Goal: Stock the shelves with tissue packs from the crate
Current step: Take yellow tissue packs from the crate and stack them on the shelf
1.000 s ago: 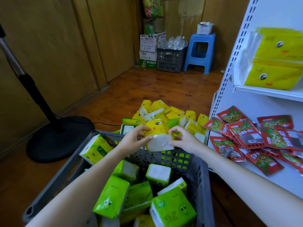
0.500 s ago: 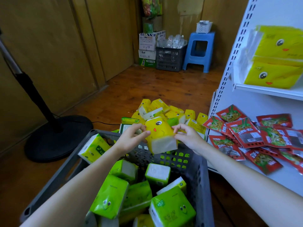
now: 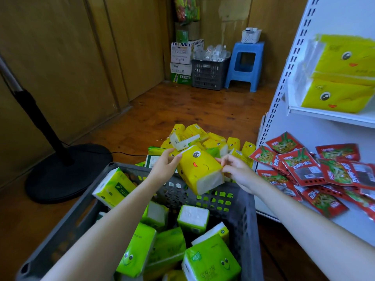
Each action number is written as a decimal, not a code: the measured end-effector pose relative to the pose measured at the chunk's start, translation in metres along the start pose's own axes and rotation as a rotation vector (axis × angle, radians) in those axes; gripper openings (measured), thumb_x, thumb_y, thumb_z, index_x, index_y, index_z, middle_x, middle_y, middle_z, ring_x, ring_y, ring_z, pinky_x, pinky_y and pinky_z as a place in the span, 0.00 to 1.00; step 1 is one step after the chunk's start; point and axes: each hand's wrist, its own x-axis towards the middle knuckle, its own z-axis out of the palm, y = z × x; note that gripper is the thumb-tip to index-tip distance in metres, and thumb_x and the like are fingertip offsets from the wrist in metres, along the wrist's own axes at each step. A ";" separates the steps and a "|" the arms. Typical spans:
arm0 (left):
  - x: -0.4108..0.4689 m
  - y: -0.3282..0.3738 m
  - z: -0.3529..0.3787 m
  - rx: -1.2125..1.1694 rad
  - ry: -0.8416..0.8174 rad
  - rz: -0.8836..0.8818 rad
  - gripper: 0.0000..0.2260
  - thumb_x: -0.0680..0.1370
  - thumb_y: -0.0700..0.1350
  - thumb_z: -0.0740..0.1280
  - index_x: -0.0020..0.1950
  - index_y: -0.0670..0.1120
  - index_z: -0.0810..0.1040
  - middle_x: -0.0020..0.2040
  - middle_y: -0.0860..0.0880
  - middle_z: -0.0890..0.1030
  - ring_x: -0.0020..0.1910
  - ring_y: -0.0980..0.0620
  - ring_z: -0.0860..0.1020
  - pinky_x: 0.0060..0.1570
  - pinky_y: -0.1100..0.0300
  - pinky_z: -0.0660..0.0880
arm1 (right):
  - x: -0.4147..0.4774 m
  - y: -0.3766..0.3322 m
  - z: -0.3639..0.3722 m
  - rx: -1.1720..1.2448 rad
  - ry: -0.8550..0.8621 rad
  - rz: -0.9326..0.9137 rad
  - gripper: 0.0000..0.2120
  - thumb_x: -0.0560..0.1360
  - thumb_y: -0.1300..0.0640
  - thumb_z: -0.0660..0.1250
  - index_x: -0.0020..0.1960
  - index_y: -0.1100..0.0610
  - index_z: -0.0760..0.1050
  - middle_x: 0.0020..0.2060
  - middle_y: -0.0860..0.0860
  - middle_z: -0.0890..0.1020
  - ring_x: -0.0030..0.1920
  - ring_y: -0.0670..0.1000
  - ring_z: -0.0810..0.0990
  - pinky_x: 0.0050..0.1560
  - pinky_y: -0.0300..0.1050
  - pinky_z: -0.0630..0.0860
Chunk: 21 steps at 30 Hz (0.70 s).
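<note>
Wood floor (image 3: 182, 110), white shelf unit (image 3: 304, 57) at right, grey crate (image 3: 243, 209) in front w/ green tissue packs (image 3: 211, 262) piled inside. Yellow tissue pack (image 3: 199, 169) is up in the air, tilted, over the crate's far rim btwn both hands: left hand (image 3: 164, 169) has its grip pinched on the upper-left corner, right hand (image 3: 237, 173) has its grip pinched on the right edge. More yellow packs (image 3: 211, 138) heaped on floor behind crate; red snack packets (image 3: 304, 167) on lower shelf.
</note>
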 end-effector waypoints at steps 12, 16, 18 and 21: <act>0.010 -0.003 0.009 0.057 0.064 -0.046 0.09 0.78 0.48 0.64 0.41 0.47 0.68 0.36 0.50 0.69 0.36 0.52 0.69 0.38 0.60 0.67 | 0.009 0.006 -0.003 -0.040 0.200 0.062 0.09 0.78 0.66 0.57 0.49 0.53 0.71 0.49 0.54 0.75 0.52 0.52 0.73 0.48 0.44 0.70; 0.006 -0.002 0.008 0.083 0.065 0.000 0.10 0.79 0.47 0.64 0.39 0.47 0.68 0.34 0.50 0.68 0.34 0.52 0.68 0.35 0.60 0.66 | 0.008 -0.001 -0.001 -0.125 0.277 0.079 0.09 0.80 0.60 0.57 0.58 0.55 0.72 0.58 0.52 0.74 0.56 0.49 0.72 0.46 0.40 0.70; 0.005 -0.001 0.008 0.104 0.058 0.028 0.10 0.79 0.45 0.63 0.38 0.47 0.68 0.34 0.50 0.67 0.32 0.53 0.66 0.34 0.61 0.64 | 0.007 -0.003 0.000 -0.088 0.270 0.128 0.15 0.81 0.54 0.57 0.65 0.56 0.71 0.61 0.49 0.71 0.61 0.48 0.69 0.56 0.44 0.69; 0.004 -0.002 0.005 0.053 -0.025 -0.002 0.10 0.79 0.43 0.64 0.38 0.45 0.68 0.34 0.49 0.68 0.34 0.51 0.69 0.38 0.60 0.68 | 0.006 -0.005 -0.001 -0.007 0.252 0.152 0.23 0.78 0.46 0.60 0.69 0.56 0.68 0.63 0.45 0.69 0.66 0.47 0.65 0.66 0.46 0.63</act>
